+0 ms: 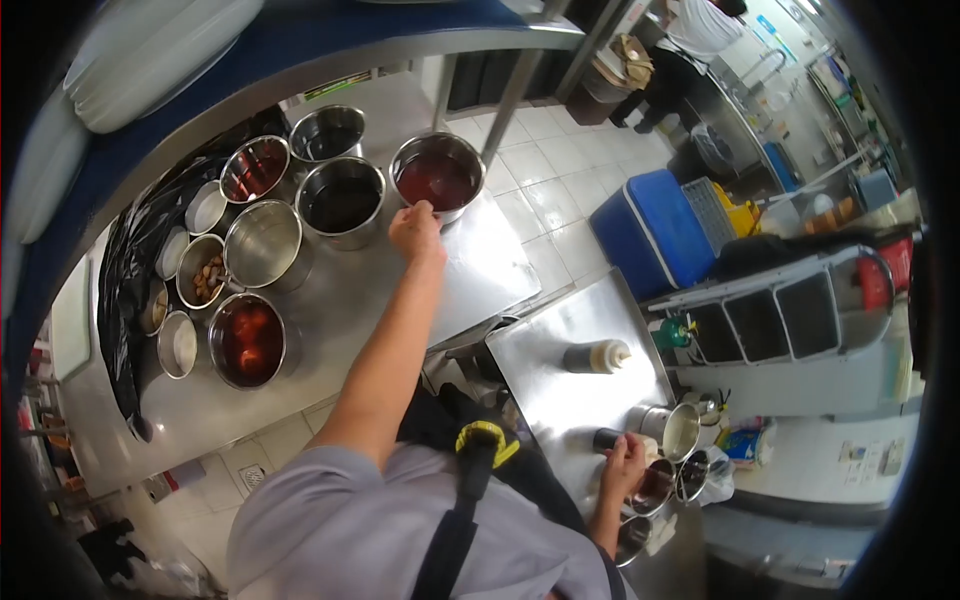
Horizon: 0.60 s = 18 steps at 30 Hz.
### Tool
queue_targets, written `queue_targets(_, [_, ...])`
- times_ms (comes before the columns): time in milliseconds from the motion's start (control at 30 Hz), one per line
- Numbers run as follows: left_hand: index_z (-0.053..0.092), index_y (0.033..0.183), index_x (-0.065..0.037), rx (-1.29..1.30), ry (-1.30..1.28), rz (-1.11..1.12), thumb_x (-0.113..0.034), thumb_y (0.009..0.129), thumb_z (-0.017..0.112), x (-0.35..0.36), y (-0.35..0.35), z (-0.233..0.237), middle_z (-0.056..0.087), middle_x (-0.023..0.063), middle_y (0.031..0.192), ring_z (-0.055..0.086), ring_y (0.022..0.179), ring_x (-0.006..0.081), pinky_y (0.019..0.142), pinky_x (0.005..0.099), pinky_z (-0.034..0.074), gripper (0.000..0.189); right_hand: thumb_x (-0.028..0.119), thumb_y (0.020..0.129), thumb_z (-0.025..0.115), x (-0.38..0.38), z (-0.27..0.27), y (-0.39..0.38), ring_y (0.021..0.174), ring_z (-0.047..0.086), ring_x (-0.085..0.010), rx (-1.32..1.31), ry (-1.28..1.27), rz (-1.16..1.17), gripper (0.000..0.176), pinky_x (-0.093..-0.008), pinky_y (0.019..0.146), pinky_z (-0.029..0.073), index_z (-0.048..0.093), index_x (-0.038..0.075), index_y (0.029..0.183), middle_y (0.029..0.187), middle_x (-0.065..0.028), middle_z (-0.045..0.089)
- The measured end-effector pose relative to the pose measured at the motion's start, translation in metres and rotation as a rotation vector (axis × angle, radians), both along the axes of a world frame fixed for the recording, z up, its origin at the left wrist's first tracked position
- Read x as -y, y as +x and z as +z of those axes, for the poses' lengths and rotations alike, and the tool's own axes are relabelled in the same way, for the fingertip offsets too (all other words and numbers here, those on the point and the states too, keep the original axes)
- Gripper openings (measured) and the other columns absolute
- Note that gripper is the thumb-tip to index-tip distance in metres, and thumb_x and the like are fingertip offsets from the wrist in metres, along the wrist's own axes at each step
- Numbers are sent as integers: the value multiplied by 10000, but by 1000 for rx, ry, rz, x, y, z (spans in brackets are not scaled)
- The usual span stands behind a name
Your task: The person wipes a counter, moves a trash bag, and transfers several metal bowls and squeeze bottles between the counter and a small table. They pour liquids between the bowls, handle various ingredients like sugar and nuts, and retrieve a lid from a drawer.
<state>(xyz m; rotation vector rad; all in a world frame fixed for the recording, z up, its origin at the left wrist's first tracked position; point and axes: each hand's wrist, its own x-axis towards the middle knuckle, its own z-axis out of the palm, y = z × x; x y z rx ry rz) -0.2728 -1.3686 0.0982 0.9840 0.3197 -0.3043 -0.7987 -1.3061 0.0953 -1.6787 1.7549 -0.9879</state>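
My left hand (418,232) is closed at the near rim of a round metal pot (437,178) of dark red liquid. Beside that pot stand a pot of dark liquid (341,200) and an empty-looking metal pot (263,245). Farther left is a pot with red, shiny contents (247,342). My right hand (625,467) is closed by a short dark cylinder (606,438), next to a light metal pot (682,432) and a small pot of brown-red liquid (652,487); what its fingers hold is too small to tell. A squeeze bottle (597,357) lies near it.
Small bowls (178,344) and black plastic (130,300) line the left counter. Stacked white plates (160,60) sit on the upper shelf (400,40). A blue cooler (655,232) and a bin (598,95) stand on the floor. Another person (690,45) is at the back.
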Motion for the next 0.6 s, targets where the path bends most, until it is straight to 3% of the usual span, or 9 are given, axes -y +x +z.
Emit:
queue_targets(67, [575,834,-14,15,12,-92,-37,736,658,-21,-14,3,587,47,777,581,639,157,608,302,551,131,181,942,620,-1,-2,-6,590,594,-117,16,-42,-5,251,-239,545,505,630,-31,1076,825,-74,646])
queue_targets(133, [585,845,-29,14,18,-150,-50,733,677,-39,-23,-9,594,40,820,600,725,166,646,350,574,147,183,947,621,-1,-6,-18,689,624,-121,45,-36,-28,281,-256,614,522,611,-30,1130,887,-94,662])
queue_targets(200, [591,853,-34,18,-5,-279,-55,731,690,-60,-33,-17,603,50,850,613,790,182,670,391,588,158,163,934,617,-1,-1,-23,868,629,-195,-28,-82,-138,319,-323,763,518,590,-42,1176,1037,-142,656])
queue_targets(300, [604,865,-55,91,46,-485,-47,755,685,-91,-59,2,613,57,848,619,801,190,707,422,593,137,207,889,668,6,15,-32,951,584,-245,6,-176,-270,445,-339,812,489,546,-19,1252,1129,-159,577])
queue_targets(333, [607,868,-61,122,78,-562,-42,763,679,-102,-67,7,616,58,851,620,810,192,723,435,593,129,247,880,683,8,21,-39,986,570,-280,-300,-268,-231,482,-368,856,477,538,0,1267,1140,-170,550])
queue_targets(433, [611,891,-60,111,132,-717,-44,784,658,-130,-95,14,627,54,873,625,828,190,735,432,587,118,356,833,722,5,51,-38,1088,567,-336,-275,-56,-297,594,-409,915,469,523,51,1302,1162,-178,546])
queue_targets(533, [582,966,-55,89,119,-943,-42,802,636,-143,-132,33,640,44,900,632,838,178,759,404,578,172,404,811,725,15,38,-64,1092,578,-375,-374,5,-160,576,-433,918,475,588,73,1261,1193,-193,570])
queue_targets(600, [569,982,-53,54,107,-1125,-38,807,630,-145,-149,36,648,44,910,637,837,174,773,389,575,185,428,804,720,29,32,-77,1087,587,-370,-198,96,-80,546,-438,917,474,640,68,1208,1156,-211,608])
